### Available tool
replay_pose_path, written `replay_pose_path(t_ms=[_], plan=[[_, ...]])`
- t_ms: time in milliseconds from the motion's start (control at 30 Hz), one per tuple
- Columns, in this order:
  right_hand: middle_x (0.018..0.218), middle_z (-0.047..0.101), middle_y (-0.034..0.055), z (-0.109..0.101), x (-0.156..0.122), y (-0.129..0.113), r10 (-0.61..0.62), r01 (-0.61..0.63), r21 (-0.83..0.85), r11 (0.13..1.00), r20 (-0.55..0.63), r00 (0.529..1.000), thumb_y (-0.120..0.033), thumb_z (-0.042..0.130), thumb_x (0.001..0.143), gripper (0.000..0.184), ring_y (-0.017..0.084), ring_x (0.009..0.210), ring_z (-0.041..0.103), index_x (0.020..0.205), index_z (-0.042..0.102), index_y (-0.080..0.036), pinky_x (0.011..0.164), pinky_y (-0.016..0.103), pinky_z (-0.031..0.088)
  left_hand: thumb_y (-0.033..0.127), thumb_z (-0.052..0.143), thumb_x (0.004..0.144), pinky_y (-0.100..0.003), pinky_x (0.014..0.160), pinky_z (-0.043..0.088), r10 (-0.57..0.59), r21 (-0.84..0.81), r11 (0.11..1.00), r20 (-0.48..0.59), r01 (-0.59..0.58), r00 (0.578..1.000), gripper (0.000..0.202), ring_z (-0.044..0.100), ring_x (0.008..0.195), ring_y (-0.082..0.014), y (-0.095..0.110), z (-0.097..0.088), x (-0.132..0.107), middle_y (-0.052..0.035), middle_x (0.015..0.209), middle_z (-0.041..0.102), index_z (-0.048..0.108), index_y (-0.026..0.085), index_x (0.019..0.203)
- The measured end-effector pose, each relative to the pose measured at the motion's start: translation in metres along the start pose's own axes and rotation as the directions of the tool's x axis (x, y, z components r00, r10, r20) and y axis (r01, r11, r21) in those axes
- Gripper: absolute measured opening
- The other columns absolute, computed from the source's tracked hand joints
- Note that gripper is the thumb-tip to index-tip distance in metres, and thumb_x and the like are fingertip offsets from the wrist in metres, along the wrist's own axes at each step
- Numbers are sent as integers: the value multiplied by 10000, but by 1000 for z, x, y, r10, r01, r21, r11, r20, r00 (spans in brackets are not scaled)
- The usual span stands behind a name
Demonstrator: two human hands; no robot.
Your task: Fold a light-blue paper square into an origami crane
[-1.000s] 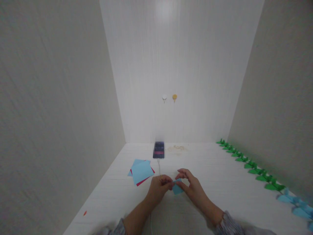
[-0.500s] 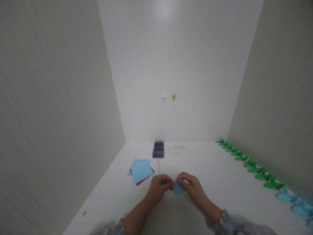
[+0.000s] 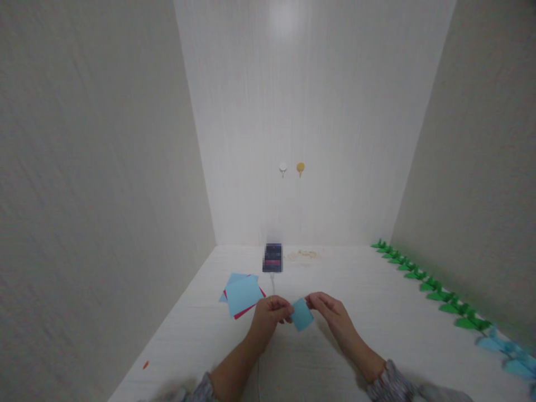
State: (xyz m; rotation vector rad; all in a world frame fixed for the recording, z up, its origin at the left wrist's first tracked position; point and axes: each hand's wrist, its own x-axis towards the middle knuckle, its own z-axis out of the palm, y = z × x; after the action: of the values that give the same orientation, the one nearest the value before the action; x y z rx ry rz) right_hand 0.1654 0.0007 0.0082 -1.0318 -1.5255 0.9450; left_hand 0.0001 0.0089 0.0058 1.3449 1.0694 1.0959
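A small folded light-blue paper is held just above the white table, between both hands. My left hand pinches its left edge with closed fingers. My right hand pinches its upper right corner, fingers also closed. A ring shows on my left hand. Both forearms reach in from the bottom edge.
A small stack of light-blue and red paper squares lies left of my hands. A phone with a white cable stands at the back wall. Folded green paper shapes and blue ones line the right wall. Two hooks hang on the back wall.
The blue paper has turned and now shows a wider flat face between my hands. My right hand's fingers, raised a second ago, have closed onto its corner.
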Motion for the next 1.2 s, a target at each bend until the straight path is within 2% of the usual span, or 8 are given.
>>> replay_pose_path(t_ms=[100,267,367,633,867,1200], plan=[[645,566,21,2,1,5,-10,13,-44,999,66,998,-415,448,725,301,140,633,513,693,583,-148,595,233,406,306,592,560,-209,468,341,0,-28,1000,-7,-1,1000,205,502,454,-98,-1,0,0,-9,470,578,569,110,615],[588,536,-1,4,0,6,-28,34,-122,992,57,998,-381,434,736,295,121,586,484,619,572,-147,561,214,377,332,599,555,-202,457,335,-20,-10,1000,41,21,999,235,502,457,-97,-5,1,2,3,463,555,550,112,621],[569,515,-8,3,0,5,-21,30,-128,991,72,997,-368,432,737,288,113,565,467,614,568,-146,539,206,367,332,616,536,-187,431,309,-40,18,999,61,39,997,245,448,423,-71,-7,0,3,29,444,505,538,114,612],[531,495,-11,11,-1,12,0,36,-205,978,172,985,-334,436,733,276,106,536,450,584,568,-143,505,200,346,314,567,603,-180,460,292,63,74,995,81,-69,995,207,382,481,-57,-11,-1,3,26,524,477,569,112,646],[521,499,-8,12,0,16,22,31,-266,963,194,981,-322,428,732,278,103,526,445,590,573,-133,493,192,332,322,567,590,-192,467,289,48,41,998,48,-50,998,213,383,471,-64,-16,-1,5,27,504,469,562,111,613],[501,496,-10,9,2,21,77,-32,-236,971,182,980,-305,415,732,266,103,508,449,572,547,-138,492,197,334,306,562,587,-199,459,292,27,-8,1000,-37,-27,999,186,375,433,-62,-11,-2,7,39,464,459,554,120,585]])
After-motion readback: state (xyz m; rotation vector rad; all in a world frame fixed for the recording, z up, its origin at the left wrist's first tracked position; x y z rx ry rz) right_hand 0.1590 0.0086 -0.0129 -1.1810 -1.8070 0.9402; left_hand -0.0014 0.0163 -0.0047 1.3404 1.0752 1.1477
